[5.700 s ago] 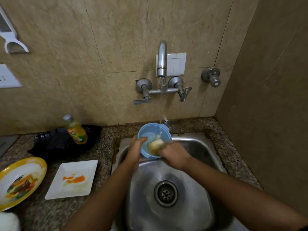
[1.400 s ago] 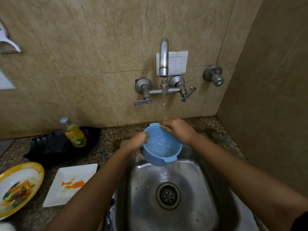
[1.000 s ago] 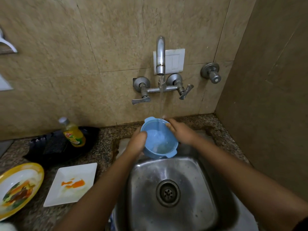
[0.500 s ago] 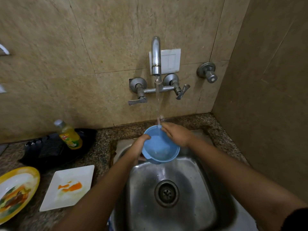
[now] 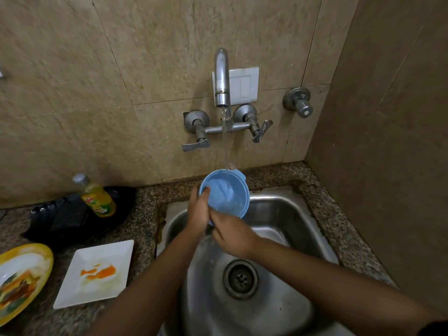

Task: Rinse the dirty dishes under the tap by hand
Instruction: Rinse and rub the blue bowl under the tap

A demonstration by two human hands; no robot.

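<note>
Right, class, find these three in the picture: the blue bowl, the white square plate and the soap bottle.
blue bowl (image 5: 226,192), head view, on its wet inside.
white square plate (image 5: 110,252), head view, on bare white near its far rim.
soap bottle (image 5: 98,202), head view, on its labelled body.

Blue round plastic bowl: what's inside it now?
Tap water streams into the blue round plastic bowl, and the left hand hooks its thumb over the rim. The right hand covers the near lower edge, hiding that part.

Large beige marbled wall tiles (image 5: 97,81) rise behind a speckled brown granite countertop (image 5: 339,226). A white rectangular switch plate (image 5: 244,86) is mounted on them. A plain brown side wall (image 5: 388,141) stands at right.
</note>
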